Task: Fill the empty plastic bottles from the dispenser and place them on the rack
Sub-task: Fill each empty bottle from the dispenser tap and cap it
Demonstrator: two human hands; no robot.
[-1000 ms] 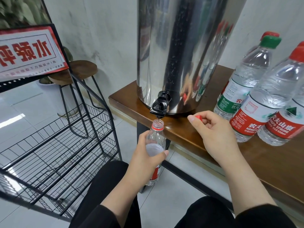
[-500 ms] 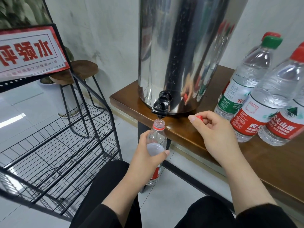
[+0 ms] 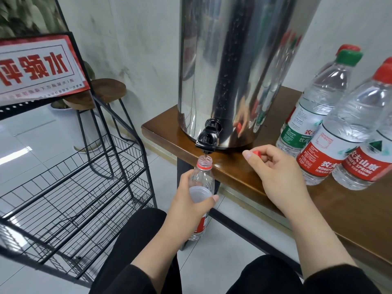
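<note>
A tall steel dispenser [image 3: 233,66] stands on the wooden table [image 3: 350,219], its black tap [image 3: 207,140] jutting over the table's front edge. My left hand [image 3: 188,206] grips an uncapped clear bottle [image 3: 202,177] upright, its red-ringed mouth just under the tap. A thin stream of water seems to run from the tap into the mouth. My right hand [image 3: 275,177] hovers over the table right of the tap and pinches the red cap [image 3: 256,153]. The black wire rack [image 3: 74,187] stands at the left, its shelves bare.
Several capped bottles [image 3: 339,128] with red or green labels stand on the table at the right. A red and white sign [image 3: 40,66] tops the rack. A wooden stool [image 3: 99,96] and a potted plant sit behind it by the wall. My knees are below.
Nothing has visibly changed; both hands hold their places, the bottle stays under the tap.
</note>
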